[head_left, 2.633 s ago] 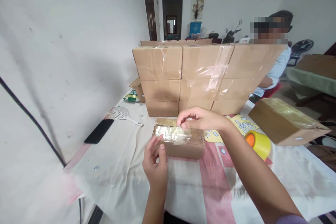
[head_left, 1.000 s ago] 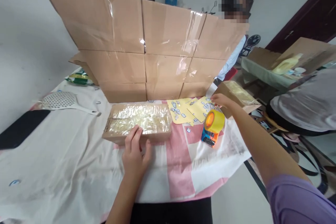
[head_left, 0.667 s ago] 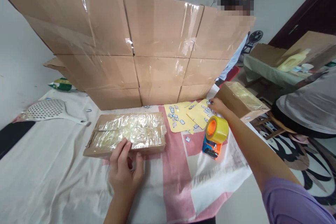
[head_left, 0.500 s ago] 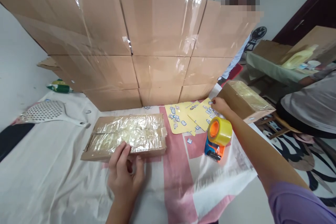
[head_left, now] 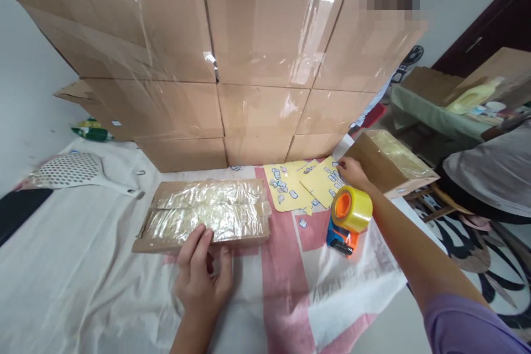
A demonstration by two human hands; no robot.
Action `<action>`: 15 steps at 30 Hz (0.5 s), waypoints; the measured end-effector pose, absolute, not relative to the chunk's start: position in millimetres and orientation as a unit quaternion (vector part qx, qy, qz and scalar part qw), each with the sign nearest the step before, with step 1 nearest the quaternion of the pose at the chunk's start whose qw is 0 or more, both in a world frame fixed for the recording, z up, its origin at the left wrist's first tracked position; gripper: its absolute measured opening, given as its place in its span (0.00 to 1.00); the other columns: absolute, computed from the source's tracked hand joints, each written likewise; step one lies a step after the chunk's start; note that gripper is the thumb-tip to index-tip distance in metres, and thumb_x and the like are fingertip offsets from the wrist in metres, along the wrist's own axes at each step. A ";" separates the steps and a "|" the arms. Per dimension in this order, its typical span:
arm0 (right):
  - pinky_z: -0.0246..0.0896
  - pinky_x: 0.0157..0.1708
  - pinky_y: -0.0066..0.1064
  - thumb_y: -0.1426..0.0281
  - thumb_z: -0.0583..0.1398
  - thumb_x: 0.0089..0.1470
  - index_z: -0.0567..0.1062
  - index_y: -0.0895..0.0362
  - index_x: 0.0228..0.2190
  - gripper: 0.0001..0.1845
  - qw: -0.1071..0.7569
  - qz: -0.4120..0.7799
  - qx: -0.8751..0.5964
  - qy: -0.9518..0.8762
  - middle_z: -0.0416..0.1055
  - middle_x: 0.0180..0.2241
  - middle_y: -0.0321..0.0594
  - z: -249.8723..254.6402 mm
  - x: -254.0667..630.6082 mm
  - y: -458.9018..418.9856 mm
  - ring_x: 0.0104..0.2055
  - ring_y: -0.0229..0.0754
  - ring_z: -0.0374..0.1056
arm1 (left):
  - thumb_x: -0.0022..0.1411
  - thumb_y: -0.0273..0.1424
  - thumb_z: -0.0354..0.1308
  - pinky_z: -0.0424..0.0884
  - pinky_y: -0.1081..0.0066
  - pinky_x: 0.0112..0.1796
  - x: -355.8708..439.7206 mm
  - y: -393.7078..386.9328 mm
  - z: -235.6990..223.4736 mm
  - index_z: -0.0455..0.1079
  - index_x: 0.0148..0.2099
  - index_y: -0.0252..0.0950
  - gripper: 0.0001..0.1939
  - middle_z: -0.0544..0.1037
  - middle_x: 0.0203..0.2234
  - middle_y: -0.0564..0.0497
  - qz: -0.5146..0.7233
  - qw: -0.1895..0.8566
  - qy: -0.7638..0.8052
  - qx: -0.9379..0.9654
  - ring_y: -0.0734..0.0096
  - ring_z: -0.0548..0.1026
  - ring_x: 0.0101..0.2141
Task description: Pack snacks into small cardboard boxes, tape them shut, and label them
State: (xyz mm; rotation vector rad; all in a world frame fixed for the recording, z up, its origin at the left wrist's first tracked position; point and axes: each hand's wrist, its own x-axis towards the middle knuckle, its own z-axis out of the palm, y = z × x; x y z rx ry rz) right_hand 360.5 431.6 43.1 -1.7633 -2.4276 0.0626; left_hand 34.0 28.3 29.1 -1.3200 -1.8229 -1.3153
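My left hand (head_left: 203, 274) rests against the near edge of a flat cardboard box (head_left: 207, 210) wrapped in shiny clear tape. Two fingertips touch the box's top, while the thumb sits apart by its front side. Further right, my right hand (head_left: 352, 170) is closed at the upper right edge of a yellow sticker sheet (head_left: 326, 182), which overlaps another yellow sheet (head_left: 284, 193). Its fingertips are pinched there; anything small between them is hidden. Just in front of my right forearm, a yellow tape roll (head_left: 352, 209) stands by a blue and orange tape dispenser (head_left: 342, 239).
A tall panel of taped cardboard boxes (head_left: 257, 55) stands behind the work. A white skimmer (head_left: 83, 171) lies at left on the cloth (head_left: 112, 276). Another taped box (head_left: 385, 163) is at right, beside a seated person (head_left: 493, 163). A small loose sticker (head_left: 302, 223) lies near the sheets.
The view has shifted slightly, so most things sit a little further right. Both hands keep nearly the same places on the box and at the sheet's edge.
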 end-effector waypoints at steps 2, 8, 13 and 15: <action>0.62 0.42 0.32 0.71 0.56 0.66 0.76 0.60 0.45 0.11 0.072 0.010 -0.580 -0.811 0.75 0.47 0.52 42.0 359.5 424.8 0.46 0.48 0.71 | 0.59 0.22 0.67 0.71 0.74 0.25 34.1 28.5 28.8 0.65 0.68 0.38 0.35 0.75 0.57 0.37 -0.490 0.264 -0.670 -0.490 0.81 0.69 0.22; 0.58 0.37 0.35 0.70 0.51 0.68 0.74 0.59 0.45 0.12 0.077 -0.001 -0.576 -0.814 0.72 0.50 0.57 41.0 352.2 403.9 0.44 0.52 0.71 | 0.59 0.22 0.67 0.71 0.74 0.26 35.5 30.3 31.3 0.64 0.69 0.39 0.37 0.75 0.58 0.38 -0.492 0.265 -0.672 -0.485 0.80 0.71 0.24; 0.59 0.39 0.32 0.72 0.57 0.64 0.75 0.57 0.41 0.06 0.091 0.063 -0.580 -0.807 0.77 0.42 0.49 54.8 348.6 400.9 0.42 0.49 0.71 | 0.58 0.22 0.67 0.70 0.73 0.27 34.3 28.8 29.0 0.64 0.69 0.40 0.38 0.75 0.59 0.39 -0.497 0.255 -0.673 -0.485 0.81 0.69 0.22; 0.61 0.38 0.31 0.73 0.59 0.62 0.75 0.57 0.39 0.04 0.110 0.100 -0.592 -0.792 0.78 0.37 0.46 65.7 348.0 403.4 0.39 0.46 0.72 | 0.58 0.23 0.69 0.72 0.71 0.30 32.7 27.2 25.5 0.65 0.69 0.40 0.38 0.75 0.59 0.38 -0.496 0.256 -0.674 -0.484 0.78 0.71 0.24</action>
